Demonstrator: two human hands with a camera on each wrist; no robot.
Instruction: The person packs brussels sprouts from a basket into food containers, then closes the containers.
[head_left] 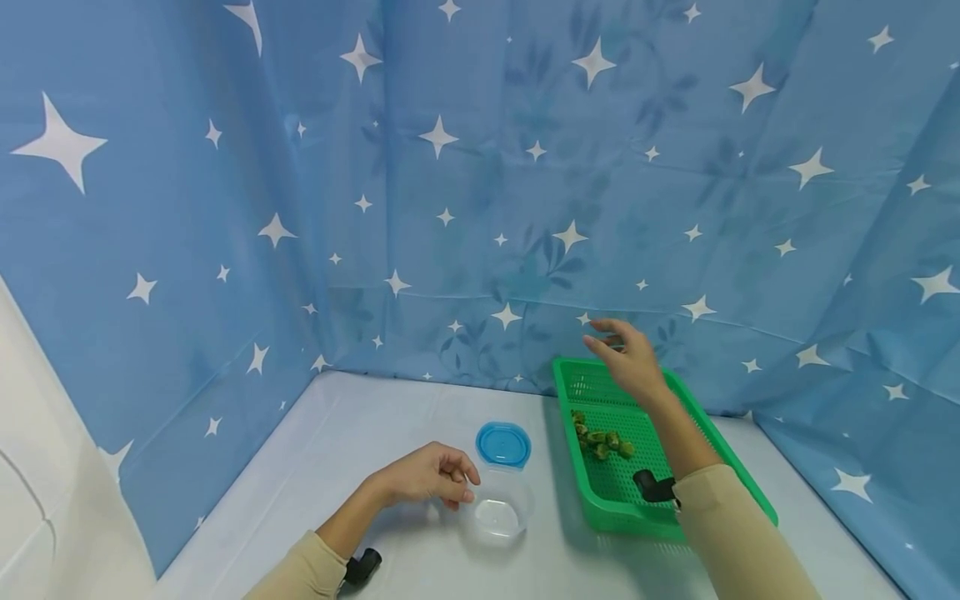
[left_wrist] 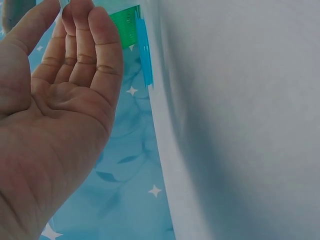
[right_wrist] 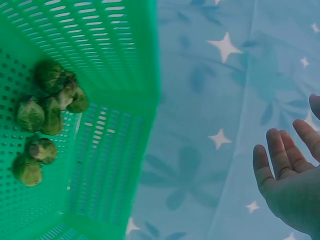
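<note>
My left hand (head_left: pixel 437 477) has its fingers and thumb at the left rim of a clear plastic container (head_left: pixel 497 518), seeming to pinch it; a sliver of clear material shows between thumb and fingers in the left wrist view. The container is open at the top. Just behind it lies a blue lid (head_left: pixel 503 444). High over the far end of a green plastic basket (head_left: pixel 615 510), my right hand (head_left: pixel 628 357) is raised with fingers spread and slightly bent, holding nothing. Several Brussels sprouts (right_wrist: pixel 52 115) are clustered along one side of the basket's floor.
The white table (head_left: pixel 427 562) meets a blue curtain with white stars (head_left: pixel 487 208) at the back and both sides. The basket's raised perforated walls stand right of the container. Black wrist cameras (head_left: pixel 363 567) sit on both forearms.
</note>
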